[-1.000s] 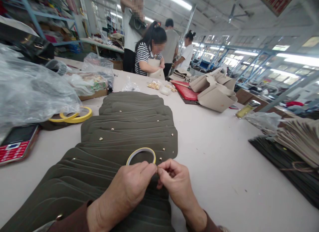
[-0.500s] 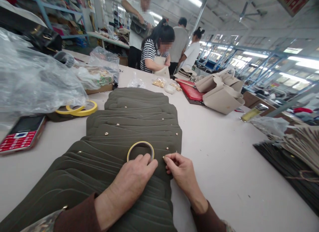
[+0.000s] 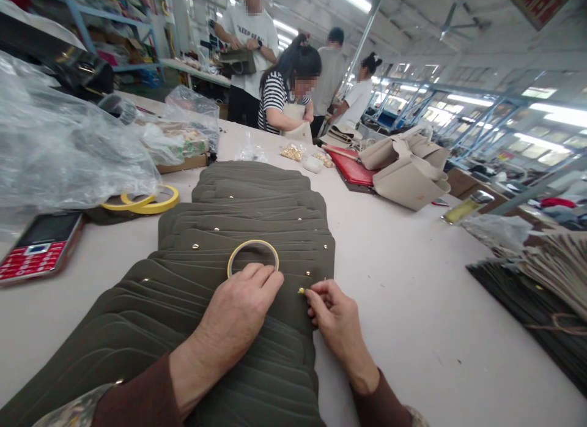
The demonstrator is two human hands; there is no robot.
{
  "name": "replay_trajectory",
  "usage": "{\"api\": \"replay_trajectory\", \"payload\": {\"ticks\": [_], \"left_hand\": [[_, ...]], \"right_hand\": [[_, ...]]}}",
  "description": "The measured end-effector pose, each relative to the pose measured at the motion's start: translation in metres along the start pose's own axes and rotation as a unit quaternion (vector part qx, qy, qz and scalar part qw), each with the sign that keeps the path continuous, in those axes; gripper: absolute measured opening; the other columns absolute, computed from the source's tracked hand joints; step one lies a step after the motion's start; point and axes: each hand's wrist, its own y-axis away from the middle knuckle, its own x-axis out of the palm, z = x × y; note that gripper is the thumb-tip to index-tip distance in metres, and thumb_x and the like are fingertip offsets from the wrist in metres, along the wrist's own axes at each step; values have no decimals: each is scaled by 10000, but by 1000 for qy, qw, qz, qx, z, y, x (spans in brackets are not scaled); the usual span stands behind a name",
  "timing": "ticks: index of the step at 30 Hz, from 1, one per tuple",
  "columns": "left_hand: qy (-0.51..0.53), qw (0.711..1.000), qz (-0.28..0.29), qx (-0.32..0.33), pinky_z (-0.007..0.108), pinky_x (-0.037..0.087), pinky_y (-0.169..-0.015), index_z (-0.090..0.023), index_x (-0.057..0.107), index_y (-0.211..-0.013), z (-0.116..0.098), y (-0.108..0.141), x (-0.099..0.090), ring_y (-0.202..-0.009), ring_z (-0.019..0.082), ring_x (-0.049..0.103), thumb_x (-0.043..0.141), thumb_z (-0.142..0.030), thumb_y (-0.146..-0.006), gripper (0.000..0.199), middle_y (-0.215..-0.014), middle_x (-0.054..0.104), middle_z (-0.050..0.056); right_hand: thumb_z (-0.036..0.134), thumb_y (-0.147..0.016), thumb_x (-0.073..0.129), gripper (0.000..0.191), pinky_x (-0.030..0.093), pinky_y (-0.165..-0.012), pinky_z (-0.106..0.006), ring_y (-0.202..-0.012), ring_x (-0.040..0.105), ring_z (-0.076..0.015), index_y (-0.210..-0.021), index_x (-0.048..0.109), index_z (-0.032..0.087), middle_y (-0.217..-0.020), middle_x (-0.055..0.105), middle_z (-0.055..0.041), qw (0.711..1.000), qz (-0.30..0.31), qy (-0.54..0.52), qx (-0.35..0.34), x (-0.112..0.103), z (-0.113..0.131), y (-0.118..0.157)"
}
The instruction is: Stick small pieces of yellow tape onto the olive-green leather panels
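Dark green flat pieces [image 3: 257, 207] lie overlapped in a long stack on the pale table, with small gold studs on several of them. My left hand [image 3: 245, 298] is closed on a yellow tape roll [image 3: 253, 242], which stands tilted over the stack. At the stack's right edge my right hand [image 3: 332, 311] is pinched, its fingertips touching a stud covered by a bit of yellow tape [image 3: 301, 290].
A red phone [image 3: 39, 246], yellow tape rolls [image 3: 156, 200] and plastic bags [image 3: 68, 139] are at left. Beige bags [image 3: 408, 170], a red pouch [image 3: 351, 165] and a bottle [image 3: 468, 208] lie at right. Several people are beyond the table.
My left hand and the tape roll have moved up and left, away from my right hand. Yellow tape now shows at the stud. A standing person in the background has shifted left.
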Motion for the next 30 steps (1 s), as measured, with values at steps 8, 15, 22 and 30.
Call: {"api": "replay_trajectory", "payload": {"ticks": [8, 15, 22, 30], "left_hand": [[3, 1000, 24, -11, 369, 542, -818, -169, 599, -955, 0, -3, -1, -957, 218, 574, 463, -64, -884, 186, -968, 649, 63], [10, 1000, 10, -17, 347, 540, -838, -177, 598, -959, 2, -3, 0, -970, 203, 582, 451, -53, -882, 207, -964, 657, 58], [108, 985, -86, 107, 268, 560, -728, -175, 544, -1097, 2, 5, 0, -779, 143, 650, 355, -156, -964, 232, -902, 682, 38], [109, 985, -52, 120, 266, 551, -652, -134, 345, -1354, -6, 12, 7, -742, 148, 677, 408, -181, -968, 394, -913, 706, 41]], "right_hand": [[214, -914, 523, 164, 488, -625, -253, -655, 628, -158, -851, 670, 177, -737, 677, -46, 976, -42, 138, -165, 11, 1, -3], [171, -839, 597, 132, 425, -542, -215, -525, 553, -114, -734, 675, 189, -605, 618, 13, 978, 95, 150, -114, -4, 10, 0], [178, -840, 602, 111, 478, -572, -226, -621, 616, -135, -873, 708, 181, -743, 695, -18, 994, 52, -6, -92, -15, 21, 10], [118, -862, 564, 164, 528, -693, -283, -757, 624, -157, -979, 646, 199, -888, 683, -58, 970, 2, -40, -239, -12, 30, 11]]}}
